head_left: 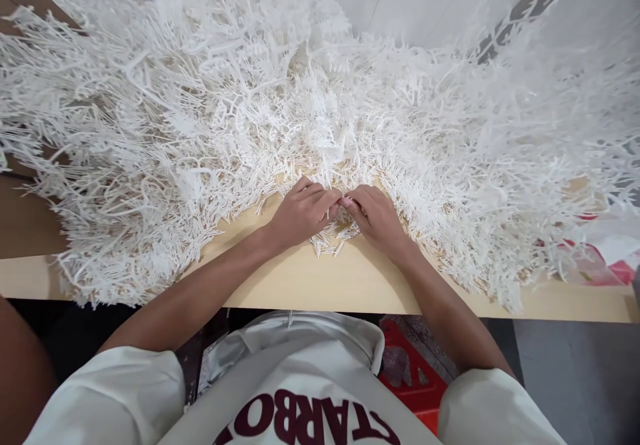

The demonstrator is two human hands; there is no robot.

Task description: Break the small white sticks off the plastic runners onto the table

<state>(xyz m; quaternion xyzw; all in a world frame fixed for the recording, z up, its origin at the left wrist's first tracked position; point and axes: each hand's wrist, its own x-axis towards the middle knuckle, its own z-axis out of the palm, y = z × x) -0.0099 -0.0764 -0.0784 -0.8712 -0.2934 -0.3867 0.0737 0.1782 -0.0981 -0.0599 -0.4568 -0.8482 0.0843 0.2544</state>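
Observation:
A wide heap of thin white branching plastic pieces (310, 105) covers most of the light wooden table (320, 278). At the heap's near edge, my left hand (305, 212) and my right hand (375, 218) meet at their fingertips. The fingers of both hands are bent and pinched together around something small and pale, too small to make out. Several short white bits (327, 242) lie on the wood just below my hands.
Cardboard (30, 218) stands at the left edge. Clear and red plastic packaging (590, 262) lies at the table's right end. Below the table's front edge is a red plastic object (417, 378). Another person's bare limb (20, 372) shows at the lower left.

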